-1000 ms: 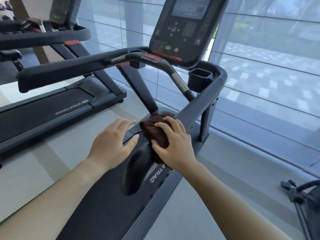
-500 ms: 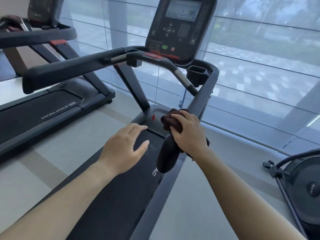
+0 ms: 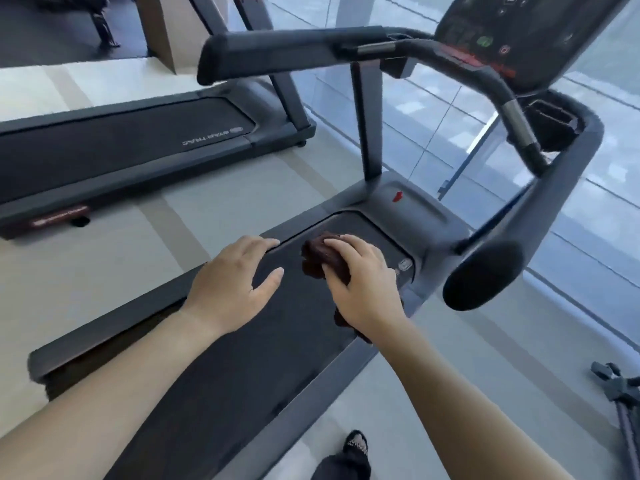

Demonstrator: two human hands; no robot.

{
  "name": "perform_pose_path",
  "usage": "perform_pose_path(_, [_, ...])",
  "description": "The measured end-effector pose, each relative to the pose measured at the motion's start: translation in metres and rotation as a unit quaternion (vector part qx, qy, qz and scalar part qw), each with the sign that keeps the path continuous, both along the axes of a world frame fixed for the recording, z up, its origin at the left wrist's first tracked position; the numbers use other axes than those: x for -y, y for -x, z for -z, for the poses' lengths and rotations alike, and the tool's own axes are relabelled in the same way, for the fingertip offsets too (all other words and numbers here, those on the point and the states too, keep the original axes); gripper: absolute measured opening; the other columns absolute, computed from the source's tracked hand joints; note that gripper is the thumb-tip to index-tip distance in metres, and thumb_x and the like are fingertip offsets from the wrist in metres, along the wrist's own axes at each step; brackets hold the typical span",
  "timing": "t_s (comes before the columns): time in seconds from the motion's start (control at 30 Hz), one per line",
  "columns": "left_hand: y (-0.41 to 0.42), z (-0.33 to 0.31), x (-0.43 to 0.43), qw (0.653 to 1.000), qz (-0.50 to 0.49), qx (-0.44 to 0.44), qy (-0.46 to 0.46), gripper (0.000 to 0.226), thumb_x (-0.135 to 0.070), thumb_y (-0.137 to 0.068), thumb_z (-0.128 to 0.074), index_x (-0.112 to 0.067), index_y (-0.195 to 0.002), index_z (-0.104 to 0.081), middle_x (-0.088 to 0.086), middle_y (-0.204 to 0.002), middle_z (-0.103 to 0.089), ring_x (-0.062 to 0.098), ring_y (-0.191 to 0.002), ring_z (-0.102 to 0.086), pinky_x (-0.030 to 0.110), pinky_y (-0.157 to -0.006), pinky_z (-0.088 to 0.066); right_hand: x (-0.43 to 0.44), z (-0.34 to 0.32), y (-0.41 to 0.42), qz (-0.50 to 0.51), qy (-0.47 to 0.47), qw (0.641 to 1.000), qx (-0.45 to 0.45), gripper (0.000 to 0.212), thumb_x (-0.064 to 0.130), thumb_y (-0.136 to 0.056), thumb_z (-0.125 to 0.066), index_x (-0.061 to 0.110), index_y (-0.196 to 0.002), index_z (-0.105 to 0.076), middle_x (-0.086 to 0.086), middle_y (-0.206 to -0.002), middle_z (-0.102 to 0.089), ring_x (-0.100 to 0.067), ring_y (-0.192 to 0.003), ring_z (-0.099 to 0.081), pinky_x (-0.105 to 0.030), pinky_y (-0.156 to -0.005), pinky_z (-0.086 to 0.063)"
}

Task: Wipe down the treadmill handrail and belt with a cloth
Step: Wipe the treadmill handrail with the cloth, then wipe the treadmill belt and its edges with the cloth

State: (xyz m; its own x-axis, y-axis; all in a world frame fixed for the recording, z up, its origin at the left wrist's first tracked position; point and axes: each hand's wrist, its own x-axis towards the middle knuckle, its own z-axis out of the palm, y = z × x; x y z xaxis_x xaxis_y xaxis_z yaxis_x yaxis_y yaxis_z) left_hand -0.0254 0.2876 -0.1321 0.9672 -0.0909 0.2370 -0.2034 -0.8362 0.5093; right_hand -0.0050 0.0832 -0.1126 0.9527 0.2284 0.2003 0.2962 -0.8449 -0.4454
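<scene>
A dark brown cloth (image 3: 320, 254) is bunched under my right hand (image 3: 360, 282), which grips it over the front end of the black treadmill belt (image 3: 242, 358). My left hand (image 3: 235, 282) hovers beside it over the belt, fingers spread, holding nothing. The right handrail (image 3: 485, 275) ends in a rounded black tip just right of my right hand, apart from it. The left handrail (image 3: 277, 53) stretches across the top of the view, with the console (image 3: 519, 36) at upper right.
A second treadmill (image 3: 138, 140) stands to the left across a strip of pale floor. A glass wall (image 3: 588, 209) runs along the right. A red safety clip (image 3: 398, 195) hangs over the motor cover. A tripod (image 3: 620, 389) stands at lower right, and my foot (image 3: 353, 445) shows below.
My right hand has left the right handrail and come down with the cloth onto the front of the belt. My view has tilted downward. My left hand stays open over the belt.
</scene>
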Motion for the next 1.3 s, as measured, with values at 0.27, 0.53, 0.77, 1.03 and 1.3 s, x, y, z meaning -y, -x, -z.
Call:
perform_pose_path(0.27, [0.009, 0.095, -0.031, 0.994, -0.052, -0.091, -0.039, 0.046, -0.043, -0.091, -0.046, -0.023, -0.133, -0.046, -0.006, -0.133, -0.049, 0.017, -0.116, -0.05, 0.036, -0.091, -0.044, -0.043, 0.121, -0.019, -0.071, 0.012, 0.993, -0.098, 0.037, 0.036, -0.094, -0.05, 0.033, -0.131, -0.05, 0.011, -0.137, -0.045, -0.019, -0.128, -0.034, -0.055, -0.092, -0.041])
perform_pose_path(0.53, [-0.029, 0.271, -0.01, 0.988, -0.068, -0.129, -0.047, 0.047, -0.044, -0.091, -0.044, -0.024, -0.134, -0.045, -0.009, -0.13, -0.05, 0.014, -0.117, -0.049, 0.033, -0.091, -0.04, -0.036, 0.297, -0.065, -0.099, 0.025, 0.986, -0.129, 0.036, 0.034, -0.094, -0.052, 0.034, -0.13, -0.05, 0.015, -0.138, -0.043, -0.014, -0.129, -0.033, -0.051, -0.094, -0.039])
perform_pose_path(0.77, [-0.083, 0.451, 0.019, 0.983, -0.103, -0.143, -0.042, 0.047, -0.041, -0.091, -0.047, -0.022, -0.133, -0.047, -0.005, -0.129, -0.052, 0.017, -0.115, -0.051, 0.033, -0.088, -0.041, -0.017, 0.474, -0.13, -0.123, 0.032, 0.982, -0.141, 0.037, 0.034, -0.094, -0.05, 0.034, -0.131, -0.049, 0.016, -0.139, -0.041, -0.012, -0.128, -0.032, -0.05, -0.093, -0.039])
perform_pose_path(1.03, [-0.149, 0.553, 0.086, 0.976, -0.149, -0.155, -0.035, 0.046, -0.037, -0.089, -0.052, -0.016, -0.13, -0.052, 0.001, -0.125, -0.056, 0.023, -0.112, -0.055, 0.038, -0.084, -0.043, 0.046, 0.582, -0.203, -0.165, 0.052, 0.972, -0.16, 0.038, 0.034, -0.093, -0.051, 0.033, -0.131, -0.049, 0.015, -0.138, -0.041, -0.014, -0.128, -0.032, -0.049, -0.091, -0.038])
perform_pose_path(1.3, [-0.205, 0.644, 0.139, 0.98, -0.148, -0.131, -0.034, 0.05, -0.041, -0.088, -0.042, -0.013, -0.128, -0.053, 0.002, -0.122, -0.057, 0.022, -0.112, -0.054, 0.04, -0.088, -0.043, 0.095, 0.673, -0.247, -0.199, 0.089, 0.97, -0.107, 0.038, 0.034, -0.092, -0.053, 0.029, -0.13, -0.05, 0.009, -0.138, -0.044, -0.019, -0.127, -0.035, -0.053, -0.086, -0.042])
